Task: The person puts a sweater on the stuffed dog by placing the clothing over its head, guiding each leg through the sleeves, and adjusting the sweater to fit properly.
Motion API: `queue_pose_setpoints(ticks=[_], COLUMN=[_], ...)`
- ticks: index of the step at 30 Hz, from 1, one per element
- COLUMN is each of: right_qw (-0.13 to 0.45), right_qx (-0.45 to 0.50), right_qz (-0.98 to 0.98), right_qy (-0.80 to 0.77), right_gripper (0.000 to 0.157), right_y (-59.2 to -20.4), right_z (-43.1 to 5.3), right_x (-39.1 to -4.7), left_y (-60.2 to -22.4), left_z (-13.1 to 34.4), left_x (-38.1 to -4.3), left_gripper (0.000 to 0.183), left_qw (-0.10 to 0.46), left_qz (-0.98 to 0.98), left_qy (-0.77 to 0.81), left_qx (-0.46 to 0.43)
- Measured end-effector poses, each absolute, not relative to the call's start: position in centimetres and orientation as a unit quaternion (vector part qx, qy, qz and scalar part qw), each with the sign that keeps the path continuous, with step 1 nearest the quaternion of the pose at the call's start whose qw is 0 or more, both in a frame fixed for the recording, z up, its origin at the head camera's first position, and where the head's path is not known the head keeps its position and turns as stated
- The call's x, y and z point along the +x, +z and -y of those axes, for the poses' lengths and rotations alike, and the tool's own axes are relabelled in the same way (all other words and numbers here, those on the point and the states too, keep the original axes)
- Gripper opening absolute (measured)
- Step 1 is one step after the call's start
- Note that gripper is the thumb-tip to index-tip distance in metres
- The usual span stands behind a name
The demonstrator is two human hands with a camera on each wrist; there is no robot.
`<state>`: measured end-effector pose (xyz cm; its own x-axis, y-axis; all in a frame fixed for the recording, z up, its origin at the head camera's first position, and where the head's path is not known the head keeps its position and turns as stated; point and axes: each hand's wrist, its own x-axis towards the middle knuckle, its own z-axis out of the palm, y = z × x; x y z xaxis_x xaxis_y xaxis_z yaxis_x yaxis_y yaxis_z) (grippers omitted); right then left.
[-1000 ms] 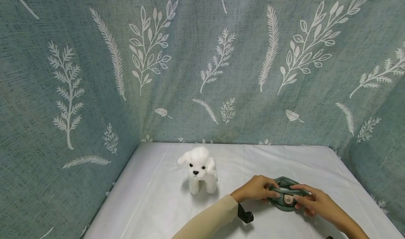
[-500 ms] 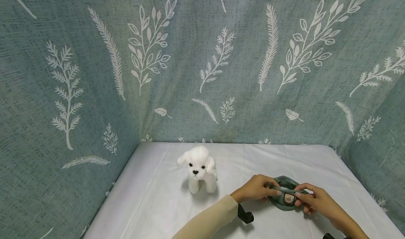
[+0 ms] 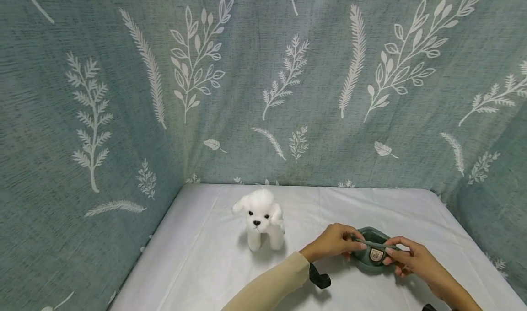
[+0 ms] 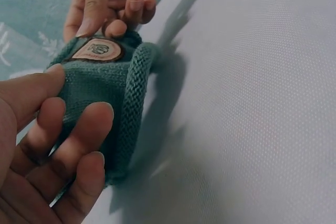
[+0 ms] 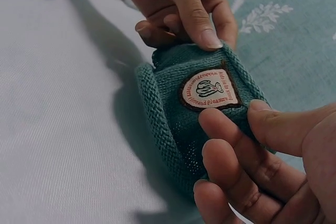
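Observation:
Both hands hold a small green knitted garment point(image 3: 370, 267) with a thick rolled edge and a stitched patch point(image 3: 376, 255) on its near side. At its left end, my left hand point(image 3: 335, 242) pinches the upper rim between thumb and fingers. My right hand point(image 3: 413, 258) grips the same rim at the right end, thumb beside the patch. The right wrist view shows the patch point(image 5: 209, 90) with a cactus-like print and red lettering. Behind the raised rim, the garment's opening faces up in the head view.
A white plush dog point(image 3: 261, 217) stands on the white-covered table point(image 3: 206, 265), left of the hands. Green leaf-patterned cloth point(image 3: 247, 96) rises along the back and sides. A black strap end point(image 3: 319, 278) juts out below the left sleeve point(image 3: 276, 279).
My right fingers have moved along the rim and now pinch it close to the patch. The near rim is drawn up straighter, so the opening shows more behind it. The plush dog stays put.

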<state>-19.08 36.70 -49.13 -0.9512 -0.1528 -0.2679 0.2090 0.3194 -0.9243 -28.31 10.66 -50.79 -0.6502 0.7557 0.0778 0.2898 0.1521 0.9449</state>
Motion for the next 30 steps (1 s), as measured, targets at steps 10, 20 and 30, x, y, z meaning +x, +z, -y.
queue_pose_setpoints(ticks=[10,20,30], right_qw=[0.164,0.165,0.164], right_qx=[0.021,0.002,-0.013], right_qz=[-0.794,-0.797,-0.795], right_qy=[-0.584,-0.58,-0.584], right_gripper=[0.043,0.041,0.039], right_y=[-49.0,-48.3,-47.2], right_z=[-36.7,-35.7,-35.1], right_x=[-18.6,-18.8,-19.2], left_y=[-50.9,-50.0,-48.6], left_z=[-10.6,-9.2,-8.2], left_x=[-28.1,-28.2,-28.5], left_gripper=[0.014,0.017,0.016], left_qw=[0.232,0.225,0.202], left_qz=[-0.726,-0.73,-0.738], left_qy=[0.546,0.536,0.524], left_qx=[0.346,0.358,0.374])
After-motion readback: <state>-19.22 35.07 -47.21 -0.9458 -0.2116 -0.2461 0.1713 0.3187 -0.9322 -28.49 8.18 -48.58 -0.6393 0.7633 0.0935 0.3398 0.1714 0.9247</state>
